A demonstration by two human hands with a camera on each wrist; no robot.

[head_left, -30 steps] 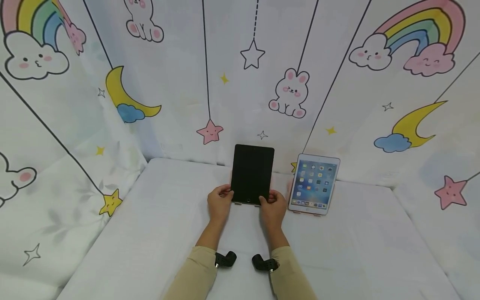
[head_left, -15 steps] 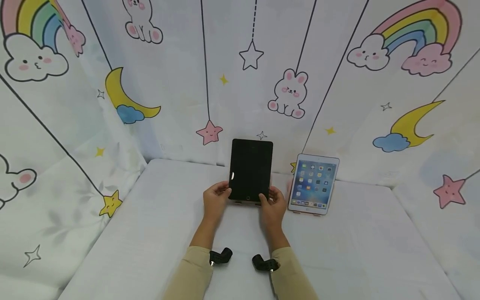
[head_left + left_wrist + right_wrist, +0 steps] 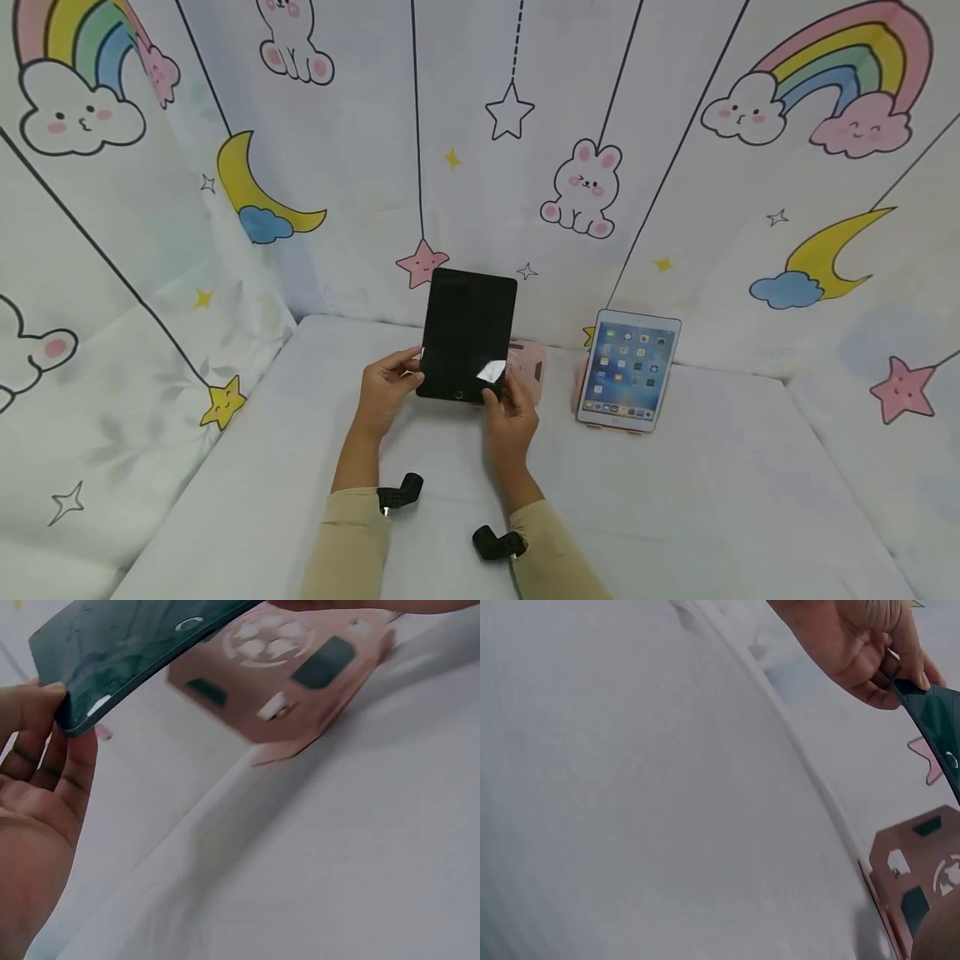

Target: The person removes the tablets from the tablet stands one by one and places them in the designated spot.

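A black tablet (image 3: 467, 333) with a dark screen is held upright between both hands. My left hand (image 3: 384, 390) pinches its lower left edge, thumb in front and fingers behind. At the lower right corner, my right hand (image 3: 512, 421) pinches it the same way. Behind and to the right stands a pink tablet stand (image 3: 531, 367) with cutouts, partly covered by the tablet. The left wrist view shows the tablet (image 3: 135, 656) apart from the stand (image 3: 277, 682). Of the right hand (image 3: 939, 934), the right wrist view shows only a blurred part.
A white tablet (image 3: 628, 368), its screen lit with app icons, leans on another pink stand (image 3: 581, 375) to the right. Both stand near the back edge of the white-covered table (image 3: 712, 492). Behind rises a cloth backdrop (image 3: 360, 167) printed with rabbits, stars and rainbows.
Both hands have lifted the black tablet off the pink stand and moved it left, tilting it slightly. The stand behind now shows. The white tablet has stayed in place.
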